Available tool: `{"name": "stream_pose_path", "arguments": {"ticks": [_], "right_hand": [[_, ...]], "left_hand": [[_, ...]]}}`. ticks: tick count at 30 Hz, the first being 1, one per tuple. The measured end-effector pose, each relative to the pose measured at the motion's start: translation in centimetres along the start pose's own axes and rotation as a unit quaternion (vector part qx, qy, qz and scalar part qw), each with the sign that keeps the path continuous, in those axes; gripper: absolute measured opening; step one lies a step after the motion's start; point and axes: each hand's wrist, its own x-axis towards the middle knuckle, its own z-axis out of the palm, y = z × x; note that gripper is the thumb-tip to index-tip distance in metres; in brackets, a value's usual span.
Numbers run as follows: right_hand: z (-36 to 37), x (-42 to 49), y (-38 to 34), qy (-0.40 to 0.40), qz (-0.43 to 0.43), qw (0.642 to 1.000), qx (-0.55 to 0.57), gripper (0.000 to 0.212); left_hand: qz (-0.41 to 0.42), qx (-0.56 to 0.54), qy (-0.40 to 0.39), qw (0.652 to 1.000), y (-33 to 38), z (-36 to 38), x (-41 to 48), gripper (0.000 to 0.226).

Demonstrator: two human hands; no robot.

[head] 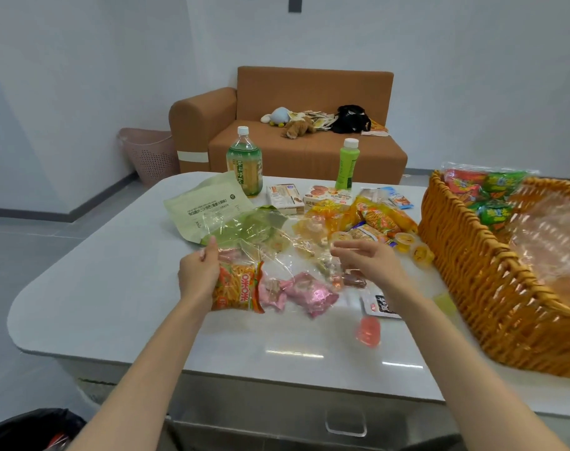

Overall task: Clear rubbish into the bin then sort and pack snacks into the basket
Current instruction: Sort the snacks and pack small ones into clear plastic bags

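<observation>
Two sets of fingers work over the middle of the white table (pixel 98 288). The left hand's (pixel 197 275) thumb and fingertips (pixel 201 254) are pressed together on the near-left edge of a crinkled clear plastic film (pixel 260 245), pinching it. The right hand's (pixel 368 260) fingers (pixel 338 246) reach leftward, loosely extended and slightly apart; they are blurred, and whether they touch the film cannot be told.

The film spreads between the two hands, over part of a pale green pouch (pixel 205 206) and some small sweets. Just beside the left hand lies an orange snack packet (pixel 241 288), with pink wrapped snacks (pixel 312 292) next to it. Near the right wrist a red jelly cup (pixel 368 330) lies apart from the rest. More orange and yellow packets (pixel 379 219) and yellow jelly cups (pixel 405 239) are heaped farther back, in front of a large tea bottle (pixel 244 164) and a slim green bottle (pixel 347 164).

The wicker basket (pixel 456 229) stands at the table's right end, holding green and red packets (pixel 491 196). A black-bagged bin (pixel 33 428) sits on the floor at lower left.
</observation>
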Motion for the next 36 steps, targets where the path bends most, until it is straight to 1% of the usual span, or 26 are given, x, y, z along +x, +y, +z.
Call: {"name": "stream_pose_path", "arguments": {"ticks": [2,4,5,6,7,9,11,13,15,17,19,22,24,27,28,29,31,32,33,34,35,36], "right_hand": [[-1.8,1.6,1.0,0.110,-0.019,0.994,-0.012,0.011],[-3.3,3.3,2.0,0.195,-0.038,0.976,-0.089,0.018],[-3.7,4.0,2.3,0.214,-0.047,0.964,-0.149,0.021],[-3.9,4.7,2.7,0.217,-0.057,0.952,-0.210,0.023],[-4.2,5.6,3.3,0.213,-0.064,0.939,-0.262,0.025],[-4.5,7.6,4.6,0.193,-0.074,0.922,-0.328,0.029],[-4.7,9.4,5.7,0.162,-0.084,0.916,-0.359,0.037],[-4.8,10.9,6.3,0.130,-0.081,0.915,-0.373,0.041],[-4.9,12.0,6.9,0.111,-0.057,0.913,-0.387,0.039],[-5.1,13.1,7.6,0.095,-0.033,0.910,-0.402,0.039],[-5.0,13.6,7.8,0.076,-0.004,0.905,-0.419,0.041],[-4.5,13.8,7.4,0.056,0.044,0.883,-0.465,0.057],[-3.9,13.7,7.2,0.083,0.049,0.881,-0.464,0.062],[-3.2,13.9,7.4,0.155,0.024,0.886,-0.437,0.057],[-3.0,13.7,7.1,0.179,0.005,0.893,-0.414,0.056],[-3.0,13.8,6.8,0.198,-0.019,0.908,-0.369,0.055],[-2.9,13.4,4.9,0.209,-0.035,0.952,-0.221,0.052],[-2.9,12.9,3.4,0.206,-0.019,0.971,-0.119,0.049],[-2.9,12.4,2.1,0.200,0.006,0.980,-0.007,0.043],[-2.9,11.7,0.8,0.177,0.045,0.978,0.102,0.032],[-2.9,11.0,-0.3,0.137,0.084,0.968,0.194,0.020],[-2.9,10.1,-1.2,0.090,0.106,0.953,0.268,0.018]], "left_hand": [[-0.014,-0.012,-0.005,1.000,1.4,0.6,-1.1,0.051],[-0.030,-0.027,-0.016,0.999,2.2,1.8,-1.4,0.041],[-0.045,-0.026,-0.024,0.998,2.4,2.2,-1.3,0.038],[-0.057,-0.028,-0.039,0.997,2.6,2.5,-1.4,0.037],[-0.065,-0.041,-0.060,0.995,2.8,3.1,-1.2,0.038],[-0.072,-0.039,-0.087,0.993,2.9,4.0,-0.9,0.041],[-0.069,-0.025,-0.089,0.993,2.8,4.8,-0.3,0.045],[-0.059,-0.008,-0.090,0.994,2.7,5.7,0.4,0.046],[-0.035,0.019,-0.092,0.995,2.8,6.5,0.8,0.039],[-0.021,0.023,-0.093,0.995,2.9,6.9,0.9,0.034],[-0.008,0.031,-0.097,0.995,2.4,6.9,1.4,0.036],[0.027,0.050,-0.097,0.994,2.0,6.5,2.5,0.034],[0.034,0.041,-0.090,0.995,2.1,6.3,2.9,0.036],[0.036,0.055,-0.076,0.995,2.6,5.8,2.7,0.036],[0.038,0.049,-0.076,0.995,2.7,5.6,2.6,0.037],[0.039,0.045,-0.078,0.995,3.0,5.3,2.4,0.041],[0.037,0.028,-0.072,0.996,3.4,4.7,2.3,0.045],[0.034,0.015,-0.066,0.997,3.5,4.2,2.4,0.044],[0.026,0.006,-0.063,0.998,3.6,3.7,2.4,0.043],[0.020,0.006,-0.060,0.998,3.8,3.3,2.2,0.044],[0.018,0.010,-0.056,0.998,3.8,2.8,2.3,0.046],[0.017,0.014,-0.049,0.999,3.9,2.4,2.2,0.049]]}}
